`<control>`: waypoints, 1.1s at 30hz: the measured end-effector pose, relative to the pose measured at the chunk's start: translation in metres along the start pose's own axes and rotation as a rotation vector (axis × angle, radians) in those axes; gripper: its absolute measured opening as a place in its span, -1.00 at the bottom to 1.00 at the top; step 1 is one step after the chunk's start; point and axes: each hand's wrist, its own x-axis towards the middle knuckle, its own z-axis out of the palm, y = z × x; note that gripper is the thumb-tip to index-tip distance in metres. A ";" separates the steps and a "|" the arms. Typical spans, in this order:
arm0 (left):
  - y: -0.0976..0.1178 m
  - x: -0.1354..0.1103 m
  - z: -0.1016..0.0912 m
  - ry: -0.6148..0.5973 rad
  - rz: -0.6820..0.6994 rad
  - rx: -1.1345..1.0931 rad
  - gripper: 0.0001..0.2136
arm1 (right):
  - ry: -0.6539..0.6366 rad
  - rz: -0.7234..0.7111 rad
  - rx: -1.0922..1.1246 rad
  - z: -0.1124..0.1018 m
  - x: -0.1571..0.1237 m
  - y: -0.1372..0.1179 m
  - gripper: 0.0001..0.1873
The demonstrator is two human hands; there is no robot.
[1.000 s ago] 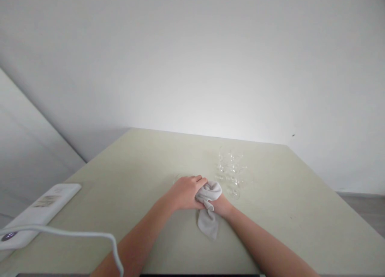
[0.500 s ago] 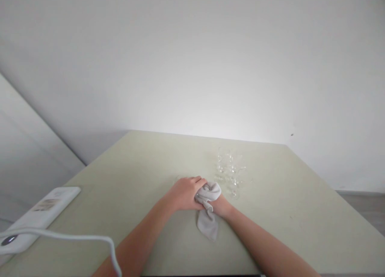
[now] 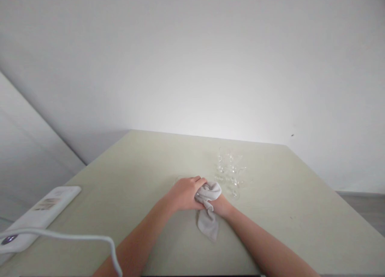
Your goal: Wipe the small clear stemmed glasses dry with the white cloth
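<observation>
My left hand (image 3: pixel 187 193) is closed, its fingers curled over a clear glass that it mostly covers; only a faint edge beside the knuckles and a glint near the thumb show. Against that glass is a light grey cloth (image 3: pixel 210 192), bunched at the top, with a loose end hanging toward me. My right hand (image 3: pixel 220 206) is behind the cloth, closed on it, and its fingers are largely hidden. Just beyond and to the right, several clear glasses (image 3: pixel 231 166) are grouped on the table; their outlines are hard to separate.
The pale green table (image 3: pixel 156 156) reaches back to a white wall (image 3: pixel 192 68). A white power strip (image 3: pixel 45 208) lies along the left edge. In front of it, a white cable (image 3: pixel 75 237) curves through the lower left of the view.
Both hands and the cloth stay almost in the same place. The view has shifted only very slightly.
</observation>
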 end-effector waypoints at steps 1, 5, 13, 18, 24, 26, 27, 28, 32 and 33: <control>0.000 0.000 0.000 0.000 -0.001 -0.001 -0.43 | 0.001 0.007 -0.001 0.000 0.000 -0.001 -0.80; 0.000 0.000 0.000 -0.005 -0.006 0.004 -0.44 | -0.001 0.024 -0.012 -0.001 0.001 -0.004 -0.78; 0.001 0.000 0.000 -0.001 -0.008 -0.006 -0.42 | 0.007 0.048 0.041 0.000 -0.001 -0.002 -0.83; 0.002 0.000 0.000 -0.013 -0.021 -0.007 -0.43 | 0.004 0.056 0.024 0.001 -0.003 0.001 -0.85; 0.003 0.000 -0.002 -0.021 -0.013 0.031 -0.41 | -0.047 0.032 -0.055 -0.001 -0.001 0.001 -0.86; 0.004 0.000 -0.002 -0.025 -0.025 0.035 -0.41 | -0.070 0.035 -0.077 -0.002 -0.001 0.001 -0.88; 0.004 0.000 -0.002 -0.028 -0.032 0.030 -0.41 | -0.079 0.036 -0.084 -0.002 -0.001 0.001 -0.89; 0.005 -0.001 -0.003 -0.032 -0.039 0.023 -0.41 | -0.083 0.036 -0.088 -0.002 -0.001 0.001 -0.91; 0.005 -0.001 -0.003 -0.050 -0.073 -0.020 -0.41 | -0.094 0.004 -0.093 -0.002 0.000 0.001 -0.92; 0.005 -0.002 -0.003 -0.053 -0.079 -0.028 -0.40 | -0.094 -0.005 -0.088 -0.002 0.000 0.001 -0.92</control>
